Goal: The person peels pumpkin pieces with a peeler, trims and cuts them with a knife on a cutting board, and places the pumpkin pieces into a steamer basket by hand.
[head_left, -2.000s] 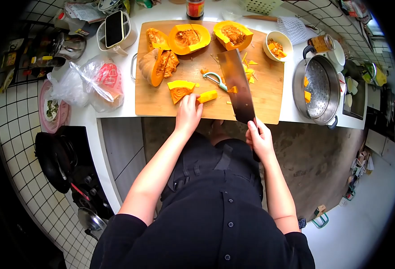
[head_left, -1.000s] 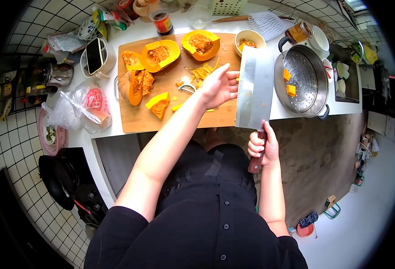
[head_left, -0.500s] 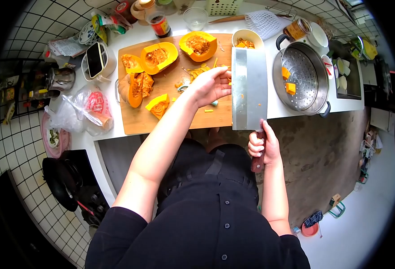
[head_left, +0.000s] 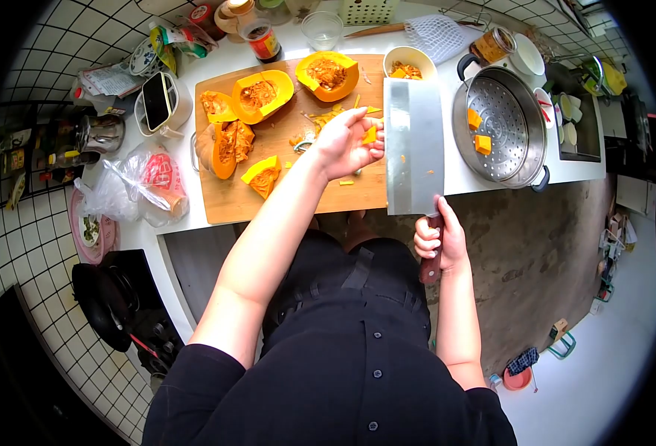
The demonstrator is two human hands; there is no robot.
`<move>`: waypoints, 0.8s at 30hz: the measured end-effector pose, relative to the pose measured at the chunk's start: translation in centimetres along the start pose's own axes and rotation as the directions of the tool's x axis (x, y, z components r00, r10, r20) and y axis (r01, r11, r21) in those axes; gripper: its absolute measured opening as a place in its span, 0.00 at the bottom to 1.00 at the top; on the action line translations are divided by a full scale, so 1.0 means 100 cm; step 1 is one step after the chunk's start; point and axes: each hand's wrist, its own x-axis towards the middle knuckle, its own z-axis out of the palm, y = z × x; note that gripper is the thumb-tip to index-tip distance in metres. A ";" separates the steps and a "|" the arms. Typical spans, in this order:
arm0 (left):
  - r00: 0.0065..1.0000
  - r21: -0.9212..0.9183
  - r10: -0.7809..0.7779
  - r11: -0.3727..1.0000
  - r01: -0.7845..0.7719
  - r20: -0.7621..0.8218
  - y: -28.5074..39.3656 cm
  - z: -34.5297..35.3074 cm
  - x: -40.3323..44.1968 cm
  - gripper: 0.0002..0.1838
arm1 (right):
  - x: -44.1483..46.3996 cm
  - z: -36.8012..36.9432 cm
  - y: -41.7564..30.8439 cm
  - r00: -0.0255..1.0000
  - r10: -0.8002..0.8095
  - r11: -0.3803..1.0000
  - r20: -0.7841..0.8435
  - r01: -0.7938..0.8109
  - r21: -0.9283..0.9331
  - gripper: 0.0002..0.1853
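Note:
My right hand [head_left: 441,236] is closed around the brown handle of a large cleaver [head_left: 415,149]. The blade is held upright in view, over the right edge of the wooden cutting board [head_left: 298,202]. Left of the blade, my left hand [head_left: 349,145] curls its fingers around a small pumpkin piece [head_left: 370,134]. Thin pumpkin peelings [head_left: 328,117] and a peeler [head_left: 303,146], partly hidden, lie beside that hand. Cut pumpkin sections with seeds [head_left: 328,74] sit on the board's far and left parts, and a smaller pumpkin wedge [head_left: 262,175] lies near my left forearm.
Right of the board stands a steel steamer pot [head_left: 497,126] with pumpkin chunks [head_left: 483,144] in it. A white bowl [head_left: 411,56] of pumpkin scraps is behind the blade. Plastic bags [head_left: 146,182] and a container with a phone [head_left: 158,100] are at the left.
My left hand's fingers have curled inward, and the pumpkin piece now shows more clearly in them. The cleaver and my right hand have barely moved.

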 end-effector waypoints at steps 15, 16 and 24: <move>0.713 0.943 0.686 -0.315 0.111 0.145 -0.004 -0.031 0.004 0.22 | -0.019 0.008 0.001 0.897 -0.287 0.917 -0.336 0.157 -0.366 0.16; 0.701 0.934 0.693 -0.340 0.110 0.170 0.000 -0.033 -0.003 0.21 | -0.019 0.009 0.004 0.899 -0.293 0.891 -0.326 0.133 -0.434 0.17; 0.576 0.961 0.818 -0.163 0.225 0.004 -0.031 -0.059 -0.106 0.13 | 0.001 0.030 0.041 0.938 -0.159 0.788 -0.309 -0.067 -0.612 0.22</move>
